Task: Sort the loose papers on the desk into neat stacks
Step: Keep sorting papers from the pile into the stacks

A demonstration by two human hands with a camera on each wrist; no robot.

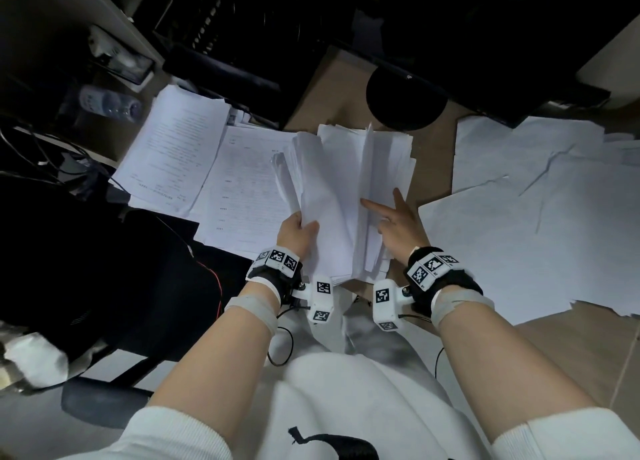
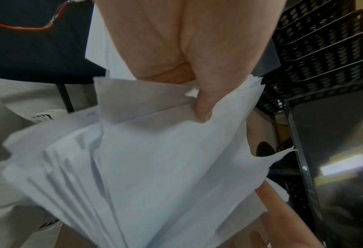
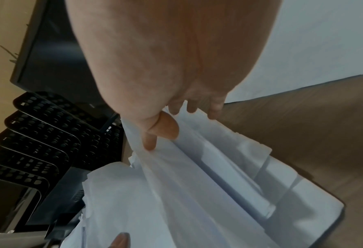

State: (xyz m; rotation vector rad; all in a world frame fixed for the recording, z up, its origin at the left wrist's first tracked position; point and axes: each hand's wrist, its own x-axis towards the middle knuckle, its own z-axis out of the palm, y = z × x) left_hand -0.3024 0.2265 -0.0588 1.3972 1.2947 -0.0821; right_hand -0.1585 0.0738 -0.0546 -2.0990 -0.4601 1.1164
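A thick, uneven pile of white papers [image 1: 349, 182] stands fanned apart on the brown desk [image 1: 433, 168] in front of me. My left hand [image 1: 298, 231] grips the pile's left sheaf [image 2: 155, 167], thumb on top, and bends it up and leftward. On the pile's right half, my right hand [image 1: 398, 217] lies with thumb and forefinger spread straight. In the right wrist view its fingertips [image 3: 148, 142] touch a sheet [image 3: 197, 193] among the separated layers. Its other fingers are partly hidden by paper.
Printed sheets [image 1: 180, 147] overlap at the left. Crumpled blank sheets [image 1: 536, 217] cover the desk's right side. Behind the pile are a round black monitor base [image 1: 405, 95] and a black mesh file rack [image 2: 324, 50]. A dark chair [image 1: 104, 269] stands at my left.
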